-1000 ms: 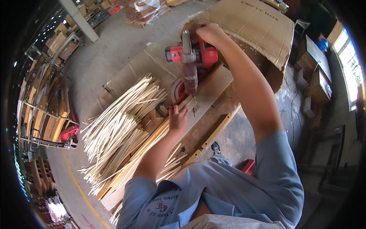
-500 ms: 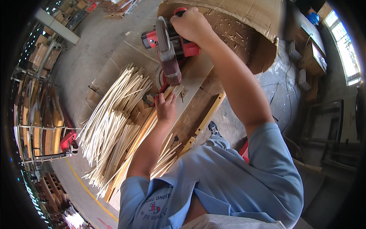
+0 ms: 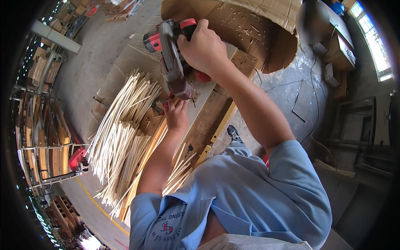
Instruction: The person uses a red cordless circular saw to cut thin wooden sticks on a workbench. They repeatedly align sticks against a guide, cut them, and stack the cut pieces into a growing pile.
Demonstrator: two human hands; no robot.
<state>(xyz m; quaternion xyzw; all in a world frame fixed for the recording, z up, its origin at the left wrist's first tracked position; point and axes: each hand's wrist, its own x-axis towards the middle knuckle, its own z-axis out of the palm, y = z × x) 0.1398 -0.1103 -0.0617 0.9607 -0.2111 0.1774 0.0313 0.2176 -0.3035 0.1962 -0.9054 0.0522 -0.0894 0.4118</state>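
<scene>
Counts one left grip (image 3: 176, 116) at ten o'clock and one right grip (image 3: 204, 46) at twelve. Shows one power saw (image 3: 169, 56) at eleven, one cardboard box (image 3: 278, 20) at one, one window (image 3: 372, 41) at two, one shoe (image 3: 234, 134) at three. At nine, holds pale sticks (image 3: 118, 137) too many to count.

Since 1 s ago, the R hand (image 3: 204, 49) on the saw handle (image 3: 188, 26) is looking bigger & nearer the cam, & so is the saw head (image 3: 171, 62), which is leaning more in frame, top to the L. View's shifting too, so bench, saw, etc. are sliding up & L. Cardboard box (image 3: 291, 16) is showing more of its open mouth, w/ small offcuts (image 3: 255, 29) inside. A blurred dark shape (image 3: 312, 21), ID unclear, is appearing upper R; thin sticks on the floor (image 3: 334, 167) are showing far R.
</scene>
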